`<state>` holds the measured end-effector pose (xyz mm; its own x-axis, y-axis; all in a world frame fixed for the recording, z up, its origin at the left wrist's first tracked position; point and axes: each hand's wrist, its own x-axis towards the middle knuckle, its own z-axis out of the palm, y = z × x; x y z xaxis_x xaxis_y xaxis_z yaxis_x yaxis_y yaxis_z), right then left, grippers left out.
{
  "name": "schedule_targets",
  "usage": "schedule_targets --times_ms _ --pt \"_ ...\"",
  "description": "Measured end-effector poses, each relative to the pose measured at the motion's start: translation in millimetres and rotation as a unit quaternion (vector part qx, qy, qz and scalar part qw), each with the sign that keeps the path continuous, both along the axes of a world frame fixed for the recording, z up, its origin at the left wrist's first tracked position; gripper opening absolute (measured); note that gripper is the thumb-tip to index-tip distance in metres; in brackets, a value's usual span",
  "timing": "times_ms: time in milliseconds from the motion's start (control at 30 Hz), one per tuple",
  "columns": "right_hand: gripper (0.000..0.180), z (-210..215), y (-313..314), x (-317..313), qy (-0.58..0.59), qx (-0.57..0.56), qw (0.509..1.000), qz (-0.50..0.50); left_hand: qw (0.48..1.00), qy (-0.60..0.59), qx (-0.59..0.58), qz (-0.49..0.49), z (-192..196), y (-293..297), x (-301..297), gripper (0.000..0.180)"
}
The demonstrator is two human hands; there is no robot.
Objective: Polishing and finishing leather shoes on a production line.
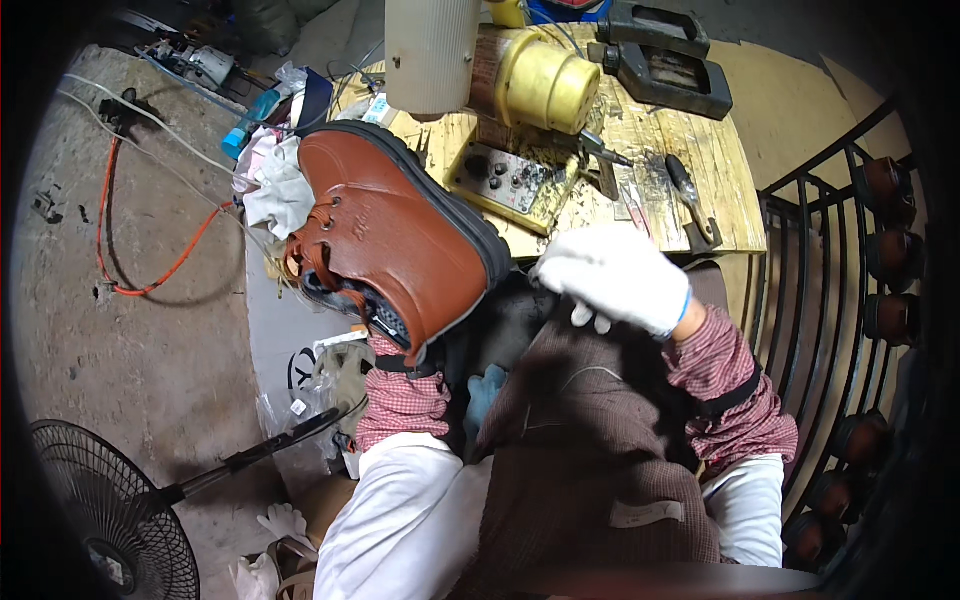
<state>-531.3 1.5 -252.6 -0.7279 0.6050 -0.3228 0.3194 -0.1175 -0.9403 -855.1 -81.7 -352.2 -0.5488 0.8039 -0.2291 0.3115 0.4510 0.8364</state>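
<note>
A reddish-brown leather lace-up boot (400, 225) with a thick black sole and grey fuzzy lining is held up, tilted on its side, over the near left edge of the wooden bench. My left forearm, in a red checked sleeve, runs up to the boot's opening; the boot hides my left hand. My right hand (615, 280), in a white glove, is right of the boot, above the dark brown cloth (610, 440) over my lap. Its fingers curl downward, and whatever may be in them is not visible.
On the bench (735, 190) are a grey box with knobs (500, 178), a yellow cylindrical machine part (550, 82), a dark-handled tool (682, 178) and black containers (670, 80). A pale cylinder (430, 55) rises in front. A fan (110, 510) stands lower left; a shoe rack (800, 230) is right.
</note>
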Motion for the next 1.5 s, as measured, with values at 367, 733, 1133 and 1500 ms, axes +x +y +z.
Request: schedule_targets --times_ms 367,733,1133,1500 --pt "0.025 12.6 24.6 18.3 0.120 -0.115 0.976 -0.144 0.986 0.166 0.016 -0.028 20.9 43.7 -12.4 0.071" --pt "0.039 -41.5 -9.7 40.6 0.049 0.294 0.942 -0.155 0.951 0.305 -0.016 -0.050 26.6 64.5 -9.4 0.069" --pt "0.019 -28.2 -36.8 -3.2 -0.026 0.455 0.881 0.125 0.894 0.426 -0.107 -0.089 -4.9 2.1 14.1 0.067" --pt "0.026 -30.7 -29.8 26.3 0.118 -0.101 0.964 -0.214 0.817 0.556 -0.122 -0.093 1.7 81.6 -1.1 0.065"
